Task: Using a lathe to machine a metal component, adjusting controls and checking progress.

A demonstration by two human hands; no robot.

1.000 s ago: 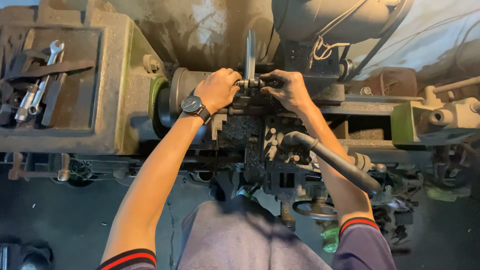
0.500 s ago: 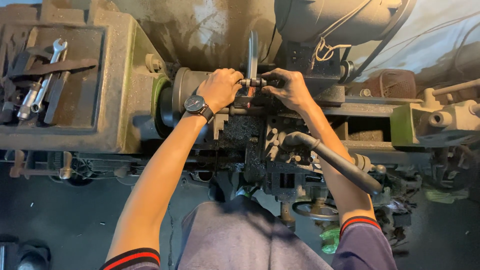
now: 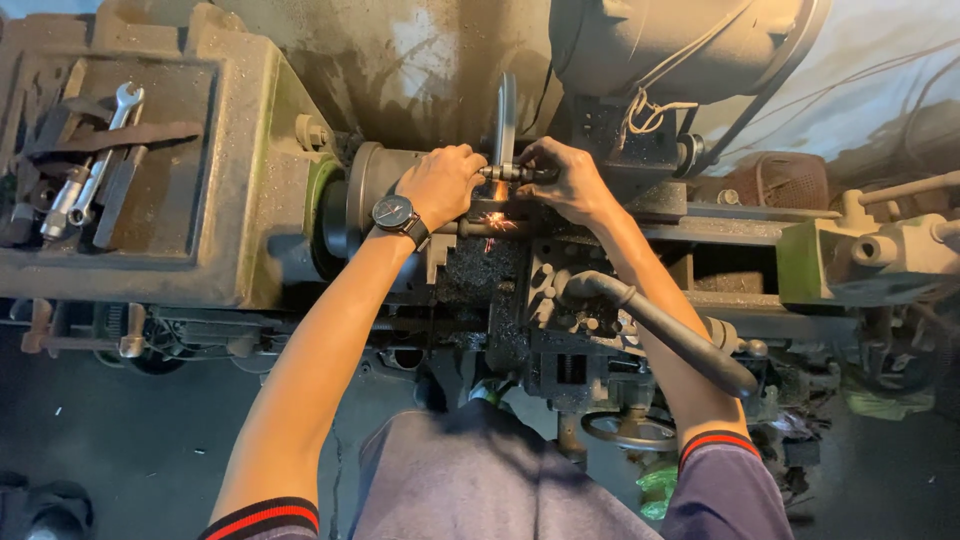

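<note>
I stand over an old metal lathe (image 3: pixel 250 250). My left hand (image 3: pixel 440 185), with a dark wristwatch (image 3: pixel 393 212) on the wrist, grips the left end of a short metal tool (image 3: pixel 503 172) held crosswise above the workpiece. My right hand (image 3: pixel 568 180) grips the tool's right end. A flat metal bar (image 3: pixel 506 115) stands up from the middle of the tool. Orange sparks (image 3: pixel 497 220) show just below the hands, next to the round chuck (image 3: pixel 365 205). What the tool touches is hidden by my fingers.
A tray (image 3: pixel 190 180) on the headstock at the left holds a wrench (image 3: pixel 110 130) and several other tools. A long black lever (image 3: pixel 670 330) and a handwheel (image 3: pixel 630 430) sit on the carriage near my right forearm. The tailstock (image 3: pixel 860 260) is at the right, a motor housing (image 3: pixel 680 40) above.
Both hands stay on the tool in the same spot. Orange sparks now show under the hands. The view has shifted slightly.
</note>
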